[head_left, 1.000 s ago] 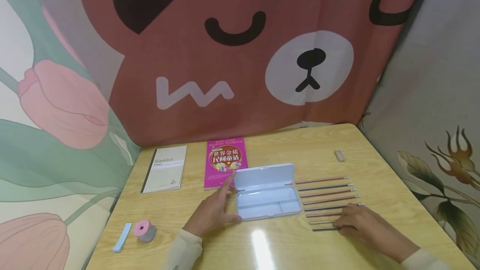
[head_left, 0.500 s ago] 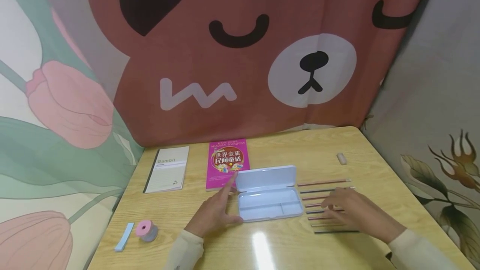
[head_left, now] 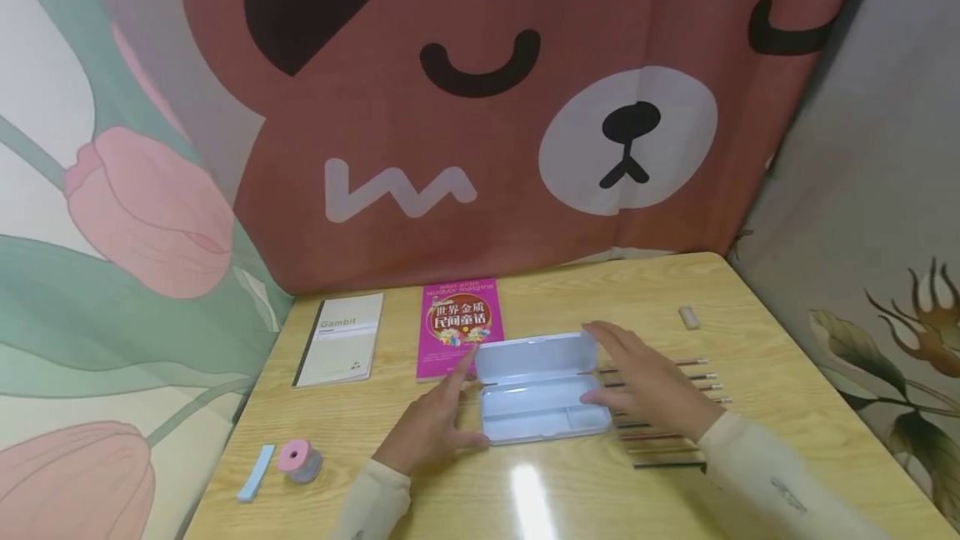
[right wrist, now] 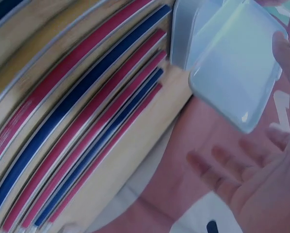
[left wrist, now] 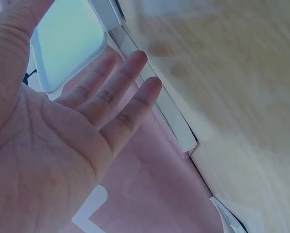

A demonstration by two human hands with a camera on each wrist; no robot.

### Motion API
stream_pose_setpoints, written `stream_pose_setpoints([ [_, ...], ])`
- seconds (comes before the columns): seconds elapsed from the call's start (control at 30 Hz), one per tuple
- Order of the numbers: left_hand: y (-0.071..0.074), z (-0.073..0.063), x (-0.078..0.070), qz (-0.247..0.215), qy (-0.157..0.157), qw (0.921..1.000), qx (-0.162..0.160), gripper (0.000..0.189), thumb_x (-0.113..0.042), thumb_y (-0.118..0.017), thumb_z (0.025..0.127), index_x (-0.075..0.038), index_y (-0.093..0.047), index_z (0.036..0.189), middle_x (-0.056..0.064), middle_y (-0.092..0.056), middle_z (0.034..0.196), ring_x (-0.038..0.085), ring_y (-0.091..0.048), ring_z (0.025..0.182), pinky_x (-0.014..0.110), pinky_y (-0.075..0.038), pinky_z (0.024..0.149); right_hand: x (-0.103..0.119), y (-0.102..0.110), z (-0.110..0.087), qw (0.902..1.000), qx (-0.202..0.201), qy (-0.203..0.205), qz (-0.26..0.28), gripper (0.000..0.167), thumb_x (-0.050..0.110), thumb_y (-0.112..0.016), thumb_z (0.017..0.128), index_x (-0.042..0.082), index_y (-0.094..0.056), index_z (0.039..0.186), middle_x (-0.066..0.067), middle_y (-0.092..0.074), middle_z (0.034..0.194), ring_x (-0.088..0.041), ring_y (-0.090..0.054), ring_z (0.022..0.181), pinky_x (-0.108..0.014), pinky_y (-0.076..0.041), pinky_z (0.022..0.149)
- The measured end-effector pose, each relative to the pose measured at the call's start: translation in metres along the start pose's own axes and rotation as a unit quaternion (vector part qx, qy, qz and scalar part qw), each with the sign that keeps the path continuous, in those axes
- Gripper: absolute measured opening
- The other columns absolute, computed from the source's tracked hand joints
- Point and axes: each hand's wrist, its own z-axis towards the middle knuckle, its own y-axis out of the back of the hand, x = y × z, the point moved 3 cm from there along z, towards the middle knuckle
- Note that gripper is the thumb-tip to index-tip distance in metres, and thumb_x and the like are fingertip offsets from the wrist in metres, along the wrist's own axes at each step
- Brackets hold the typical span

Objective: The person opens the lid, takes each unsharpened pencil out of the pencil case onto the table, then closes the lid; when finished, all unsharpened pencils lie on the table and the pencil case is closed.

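A pale blue pencil case (head_left: 517,432) lies with its lid (head_left: 536,361) raised, showing a tray split by dividers. My left hand (head_left: 423,432) is at its left side, thumb by the front corner and index finger up along the lid's edge. The left wrist view shows the other fingers extended. At the right side my right hand (head_left: 656,382) has its index finger at the lid's upper corner, and its thumb overlaps the tray. Its remaining fingers look straight and apart in the right wrist view. Under the right forearm several pencils (head_left: 670,465) lie in a row, partly hidden.
Behind the case is a magenta book (head_left: 442,361); a white notebook (head_left: 341,348) lies farther left. A pink-topped spool (head_left: 302,462) and a light blue strip (head_left: 257,473) are at the front left. A small eraser (head_left: 688,317) sits at the back right of the wooden table (head_left: 592,507).
My right hand has left the pencils, moving left and up to the right side of the pencil case. The left hand has stayed at the case's left side.
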Motion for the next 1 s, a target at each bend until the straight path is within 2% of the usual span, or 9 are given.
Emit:
stream_pose_setpoints([
  [0.13, 0.000, 0.003, -0.002, 0.012, -0.010, 0.9999, -0.006, 0.148, -0.043, -0.101, 0.078, -0.052, 0.012, 0.173, -0.001, -0.041, 0.177, 0.033, -0.056, 0.151, 0.061, -0.053, 0.119, 0.005, -0.009, 0.008, 0.9998, 0.009, -0.008, 0.015, 0.119, 0.061, -0.090, 0.087, 0.014, -0.027, 0.176, -0.017, -0.034, 0.178, -0.042, -0.045, 0.157, -0.066, -0.054, 0.115],
  [0.3, 0.002, 0.007, -0.007, 0.039, -0.046, 0.9979, -0.023, 0.153, -0.046, -0.103, 0.075, -0.045, 0.012, 0.175, -0.002, -0.018, 0.186, 0.030, -0.033, 0.167, 0.060, -0.050, 0.121, 0.012, -0.016, 0.011, 0.9998, 0.020, -0.006, 0.004, 0.127, 0.059, -0.096, 0.079, 0.013, -0.027, 0.176, -0.019, -0.033, 0.178, -0.043, -0.044, 0.157, -0.068, -0.051, 0.117],
  [0.4, 0.002, 0.009, -0.010, 0.057, -0.062, 0.9958, -0.035, 0.155, -0.047, -0.104, 0.073, -0.040, 0.012, 0.177, 0.000, -0.015, 0.186, 0.030, -0.028, 0.169, 0.060, -0.050, 0.122, 0.014, -0.019, 0.009, 0.9997, 0.023, -0.004, -0.002, 0.131, 0.062, -0.096, 0.078, 0.013, -0.026, 0.176, -0.018, -0.031, 0.179, -0.042, -0.042, 0.159, -0.069, -0.050, 0.118],
  [0.47, 0.002, 0.010, -0.012, 0.068, -0.068, 0.9945, -0.040, 0.156, -0.047, -0.104, 0.072, -0.038, 0.011, 0.177, 0.005, -0.019, 0.185, 0.032, -0.030, 0.168, 0.060, -0.049, 0.122, 0.015, -0.020, 0.007, 0.9997, 0.022, -0.001, -0.005, 0.132, 0.062, -0.096, 0.077, 0.014, -0.024, 0.177, -0.018, -0.030, 0.179, -0.041, -0.040, 0.160, -0.068, -0.050, 0.119],
  [0.57, 0.001, 0.010, -0.014, 0.082, -0.076, 0.9925, -0.049, 0.155, -0.046, -0.105, 0.071, -0.033, 0.006, 0.179, 0.012, -0.032, 0.179, 0.035, -0.042, 0.161, 0.058, -0.054, 0.118, 0.015, -0.022, 0.004, 0.9997, 0.017, 0.007, -0.014, 0.132, 0.061, -0.097, 0.078, 0.013, -0.024, 0.177, -0.017, -0.030, 0.179, -0.041, -0.039, 0.160, -0.067, -0.051, 0.118],
  [0.7, 0.000, 0.009, -0.016, 0.094, -0.089, 0.9894, -0.065, 0.150, -0.045, -0.106, 0.068, -0.030, -0.007, 0.180, 0.011, -0.049, 0.161, 0.028, -0.064, 0.132, 0.048, -0.065, 0.102, 0.017, -0.021, -0.001, 0.9993, 0.004, 0.019, -0.031, 0.127, 0.058, -0.096, 0.080, 0.010, -0.027, 0.175, -0.018, -0.036, 0.175, -0.039, -0.043, 0.158, -0.063, -0.053, 0.118],
  [0.8, -0.001, 0.008, -0.016, 0.106, -0.103, 0.9857, -0.081, 0.145, -0.046, -0.107, 0.066, -0.030, -0.017, 0.179, 0.008, -0.052, 0.152, 0.020, -0.066, 0.116, 0.041, -0.068, 0.091, 0.019, -0.021, -0.007, 0.9991, -0.011, 0.025, -0.034, 0.122, 0.054, -0.096, 0.082, 0.009, -0.029, 0.175, -0.019, -0.041, 0.172, -0.039, -0.046, 0.155, -0.061, -0.054, 0.117],
  [0.87, -0.001, 0.007, -0.016, 0.109, -0.111, 0.9839, -0.088, 0.140, -0.047, -0.107, 0.066, -0.030, -0.023, 0.177, 0.007, -0.051, 0.153, 0.019, -0.067, 0.115, 0.039, -0.068, 0.089, 0.022, -0.021, -0.011, 0.9988, -0.022, 0.029, -0.032, 0.118, 0.051, -0.095, 0.084, 0.010, -0.031, 0.174, -0.020, -0.043, 0.170, -0.039, -0.049, 0.153, -0.061, -0.055, 0.116],
  [1.0, -0.001, 0.004, -0.017, 0.112, -0.120, 0.9823, -0.089, 0.128, -0.051, -0.104, 0.070, -0.029, -0.033, 0.173, 0.006, -0.049, 0.161, 0.024, -0.067, 0.126, 0.045, -0.068, 0.094, 0.027, -0.023, -0.020, 0.9979, -0.043, 0.036, -0.033, 0.106, 0.046, -0.093, 0.089, 0.009, -0.037, 0.171, -0.020, -0.047, 0.167, -0.040, -0.053, 0.149, -0.059, -0.056, 0.115],
])
